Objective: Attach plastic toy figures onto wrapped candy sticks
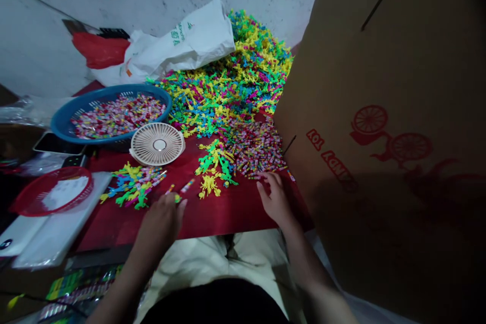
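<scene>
My left hand (161,220) rests near the front of the red table (212,217), fingers curled around a small green and yellow plastic piece (177,198). My right hand (274,197) lies on the table with fingers spread, fingertips touching the near edge of a pile of small wrapped candies (256,152). Two loose candies (187,186) lie between my hands. A small heap of yellow, green and blue plastic figures (214,167) sits just left of the candy pile.
A huge heap of coloured plastic figures (235,81) fills the back. A blue basket (61,126) holds candies, beside a small round fan (158,144). A red basket (23,202) stands left. A tall cardboard box (379,136) walls the right side. A white bag (182,43) lies behind.
</scene>
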`<state>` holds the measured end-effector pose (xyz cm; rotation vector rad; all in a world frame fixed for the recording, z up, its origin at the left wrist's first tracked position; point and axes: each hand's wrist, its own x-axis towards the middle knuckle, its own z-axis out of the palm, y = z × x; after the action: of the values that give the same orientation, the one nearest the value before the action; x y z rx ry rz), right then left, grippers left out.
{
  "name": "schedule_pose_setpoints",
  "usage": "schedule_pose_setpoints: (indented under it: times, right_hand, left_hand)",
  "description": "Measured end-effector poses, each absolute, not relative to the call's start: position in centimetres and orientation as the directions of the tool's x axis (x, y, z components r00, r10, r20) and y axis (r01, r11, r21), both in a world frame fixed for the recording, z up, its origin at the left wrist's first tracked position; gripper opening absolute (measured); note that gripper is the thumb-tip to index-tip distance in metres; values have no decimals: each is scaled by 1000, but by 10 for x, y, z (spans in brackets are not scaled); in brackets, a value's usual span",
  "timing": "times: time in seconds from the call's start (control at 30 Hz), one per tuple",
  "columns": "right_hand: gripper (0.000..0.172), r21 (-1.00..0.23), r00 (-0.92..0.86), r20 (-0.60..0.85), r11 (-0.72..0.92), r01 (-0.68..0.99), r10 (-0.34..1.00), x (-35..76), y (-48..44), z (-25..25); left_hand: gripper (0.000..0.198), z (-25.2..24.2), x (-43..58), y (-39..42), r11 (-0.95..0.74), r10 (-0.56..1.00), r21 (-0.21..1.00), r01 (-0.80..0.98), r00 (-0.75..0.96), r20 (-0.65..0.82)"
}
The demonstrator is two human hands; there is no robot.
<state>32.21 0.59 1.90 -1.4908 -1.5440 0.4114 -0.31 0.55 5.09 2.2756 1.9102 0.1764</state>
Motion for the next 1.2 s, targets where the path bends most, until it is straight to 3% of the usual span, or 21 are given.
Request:
schedule_pose_setpoints:
  times: [0.07, 0.13, 0.27, 0.47, 0.53, 0.63, 0.73, 0.83, 0.93, 1.1, 1.2]
  right_hand:
    - [33, -736, 180, 338, 140, 662, 924, 327, 19, -8]
    - [36, -716, 202, 317, 94, 692, 927, 326, 25, -29]
    - [38, -689, 232, 310, 49, 723, 922, 321, 26, -46]
    - [31, -642, 237, 313, 21, 767, 920, 320, 24, -44]
    - [30, -613, 235, 323, 13, 790, 917, 318, 24, -43]
    - [26, -580, 231, 334, 5, 815, 914, 314, 24, -41]
    - [23, -586, 228, 334, 12, 810, 914, 312, 22, -38]
    - [18, -617, 232, 343, 32, 786, 910, 314, 19, -37]
    - [17, -684, 285, 347, 33, 729, 893, 317, 19, -39]
    - [37, -818, 403, 326, 41, 574, 855, 313, 14, -38]
    - [39, -873, 364, 296, 96, 477, 883, 294, -6, -20]
  left_hand:
    - [42, 35, -23, 11, -62, 998, 25, 998, 62, 2]
    - [47, 23, -37, 15, 23, 998, -58, 998, -20, 64]
    - [51, 14, -50, 28, 86, 970, -80, 993, -65, 234]
    - [57, 23, -40, 38, 139, 938, -86, 986, -103, 332]
    - [51, 23, -20, 38, 24, 936, 17, 1000, -29, 351]
    - [32, 18, 16, 41, -196, 960, 415, 889, 87, 267]
    - [20, 9, 42, 47, -142, 989, 707, 692, 67, 133]
    - [16, 3, 49, 50, -58, 998, 792, 608, 36, 45]
    - [28, 1, 45, 47, 33, 999, 873, 486, 5, -41]
    - [57, 17, 40, 31, 196, 978, 955, 225, 33, -208]
    - [56, 39, 46, 13, 285, 949, 956, 66, 119, -291]
